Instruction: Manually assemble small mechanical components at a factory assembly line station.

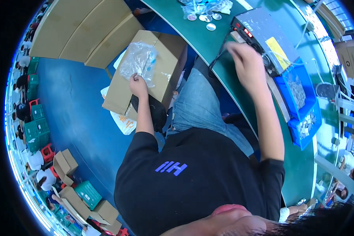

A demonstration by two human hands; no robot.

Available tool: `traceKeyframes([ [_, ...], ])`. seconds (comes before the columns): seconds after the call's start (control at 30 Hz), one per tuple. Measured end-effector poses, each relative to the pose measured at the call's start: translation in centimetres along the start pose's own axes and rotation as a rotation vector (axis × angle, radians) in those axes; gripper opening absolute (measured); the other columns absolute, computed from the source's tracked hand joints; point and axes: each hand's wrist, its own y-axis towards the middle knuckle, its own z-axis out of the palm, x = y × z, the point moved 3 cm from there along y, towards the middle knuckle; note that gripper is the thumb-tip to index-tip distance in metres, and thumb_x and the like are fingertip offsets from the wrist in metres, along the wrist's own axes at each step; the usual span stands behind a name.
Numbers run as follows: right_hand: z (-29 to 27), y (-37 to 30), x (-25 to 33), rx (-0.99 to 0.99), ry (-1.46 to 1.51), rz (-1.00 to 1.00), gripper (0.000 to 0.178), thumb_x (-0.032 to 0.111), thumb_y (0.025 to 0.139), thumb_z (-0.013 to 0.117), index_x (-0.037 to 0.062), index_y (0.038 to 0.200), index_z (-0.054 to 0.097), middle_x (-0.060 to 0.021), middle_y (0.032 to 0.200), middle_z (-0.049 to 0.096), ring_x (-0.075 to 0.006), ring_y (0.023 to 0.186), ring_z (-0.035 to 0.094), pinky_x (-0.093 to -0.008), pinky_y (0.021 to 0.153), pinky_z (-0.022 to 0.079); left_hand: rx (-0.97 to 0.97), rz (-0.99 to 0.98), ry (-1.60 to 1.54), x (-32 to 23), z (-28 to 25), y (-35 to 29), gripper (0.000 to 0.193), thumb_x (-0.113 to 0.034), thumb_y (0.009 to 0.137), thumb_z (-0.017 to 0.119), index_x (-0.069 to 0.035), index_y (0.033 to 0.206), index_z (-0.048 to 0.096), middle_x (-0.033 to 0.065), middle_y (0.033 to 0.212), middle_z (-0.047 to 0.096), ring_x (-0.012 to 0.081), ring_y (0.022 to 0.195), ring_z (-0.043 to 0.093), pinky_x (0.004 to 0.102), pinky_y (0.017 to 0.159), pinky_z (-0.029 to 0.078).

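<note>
My left hand (pixel 137 85) pinches the lower edge of a crumpled clear plastic bag (pixel 135 59). The bag lies over the top of a brown cardboard box (pixel 161 84) at my left. My right hand (pixel 246 65) is raised over the green workbench (pixel 220 51), in front of a dark grey box-shaped device (pixel 265 33) with a red lit display. Motion blurs its fingers, so I cannot tell whether they hold anything. Close to that hand, a black cable (pixel 217 59) hangs over the bench edge.
Two blue bins (pixel 297 88) of small parts stand to the right of the device. Round shiny discs (pixel 211 27) and a bluish plastic bag (pixel 224 6) lie at the bench's far end. Larger cartons (pixel 82 27) stand far left; green crates (pixel 37 135) and seated people line the left side.
</note>
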Motion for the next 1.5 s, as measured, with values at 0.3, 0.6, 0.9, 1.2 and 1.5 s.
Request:
traceKeyframes([
  [0.3,-2.9,-2.9,-0.8,-0.096,-0.270,-0.045,0.025,0.012,0.095,0.069,0.0031,0.117,0.071,-0.0121,0.112,0.071,-0.0310,0.101,0.067,-0.0380,0.092,0.054,0.057,0.285,-0.407,-10.0,-1.9,-7.1,0.016,-0.007,0.096,0.064,-0.001,0.107,0.074,0.0058,0.082,0.068,0.0158,0.069,0.059,0.0278,0.066,0.050],
  [0.6,-3.5,-12.2,-2.6,0.078,-0.320,0.234,0.025,0.012,0.089,0.075,0.0003,0.112,0.072,-0.0131,0.115,0.065,-0.0316,0.102,0.065,-0.0375,0.093,0.054,0.296,1.041,-0.728,-27.5,-4.4,-17.3,0.022,0.001,0.085,0.071,-0.003,0.105,0.074,0.0081,0.089,0.070,0.0219,0.068,0.060,0.0299,0.064,0.050],
  [0.9,-3.2,-12.4,-3.6,0.083,-0.064,0.184,0.032,0.008,0.081,0.080,0.0062,0.113,0.078,-0.0116,0.108,0.061,-0.0275,0.092,0.060,-0.0347,0.085,0.051,0.627,1.128,-0.274,-31.2,-3.3,-24.1,0.025,-0.012,0.086,0.077,-0.008,0.111,0.078,0.0055,0.096,0.071,0.0267,0.079,0.068,0.0354,0.070,0.054],
  [1.2,-2.1,-13.7,-4.3,-0.084,-0.046,-0.086,0.014,0.021,0.091,0.074,0.0075,0.095,0.074,-0.0073,0.098,0.067,-0.0310,0.090,0.063,-0.0414,0.078,0.052,1.130,0.432,-0.569,-29.6,-3.7,-23.0,0.018,-0.003,0.097,0.068,0.007,0.111,0.075,0.0107,0.088,0.072,0.0139,0.070,0.060,0.0242,0.066,0.049],
  [1.5,-5.4,-17.1,-1.7,-0.089,0.506,0.296,0.020,0.014,0.084,0.082,0.0064,0.102,0.077,-0.0051,0.103,0.068,-0.0236,0.090,0.061,-0.0373,0.080,0.050,1.647,0.122,-0.864,-28.6,-2.9,-24.0,0.015,0.005,0.096,0.063,0.006,0.109,0.071,0.0114,0.086,0.068,0.0129,0.064,0.057,0.0213,0.059,0.046],
])
